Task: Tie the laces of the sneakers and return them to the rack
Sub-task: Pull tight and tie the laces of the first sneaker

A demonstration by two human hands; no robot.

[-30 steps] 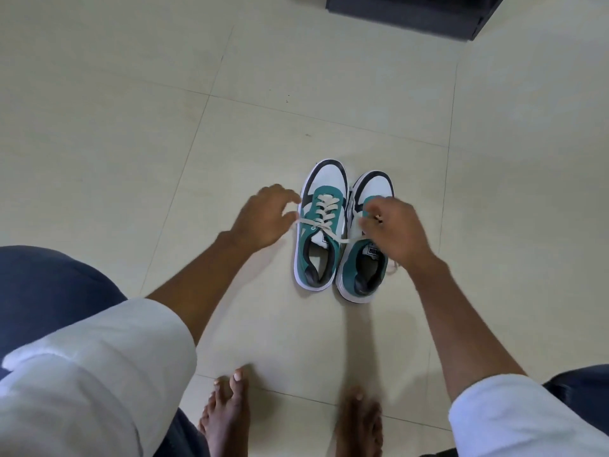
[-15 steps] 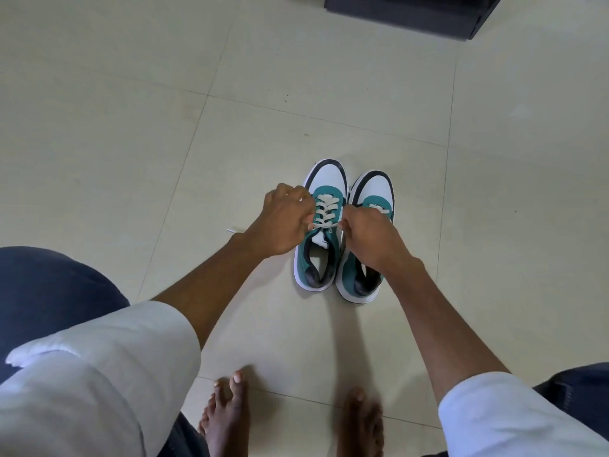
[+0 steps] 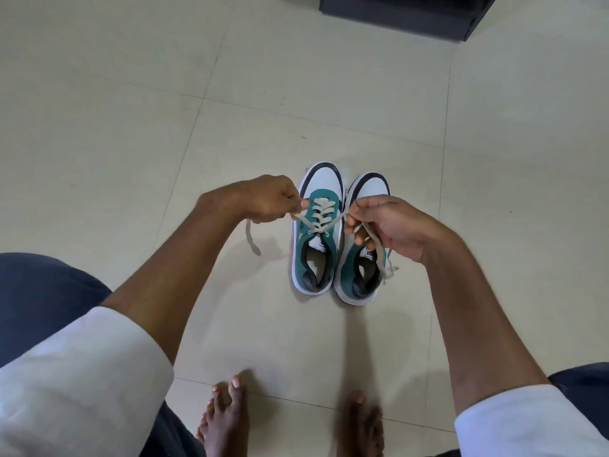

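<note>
Two green, white and black sneakers stand side by side on the tiled floor, toes pointing away. The left sneaker [image 3: 318, 245] has cream laces [image 3: 321, 214] crossed once above its tongue. My left hand [image 3: 260, 199] pinches one lace end at the shoe's left, the loose tail hanging below the fist. My right hand [image 3: 390, 225] grips the other lace end, hovering over the right sneaker [image 3: 361, 268] and hiding its laces; the tail dangles past its heel.
A dark rack or cabinet base [image 3: 405, 14] sits at the top right edge. My bare feet [image 3: 227, 420] stand on the floor [image 3: 131, 110] just behind the sneakers. White sleeves and dark trousers fill the lower corners.
Both hands were close together over the left sneaker's laces; now they have pulled apart sideways, drawing the two lace ends taut across the shoe.
</note>
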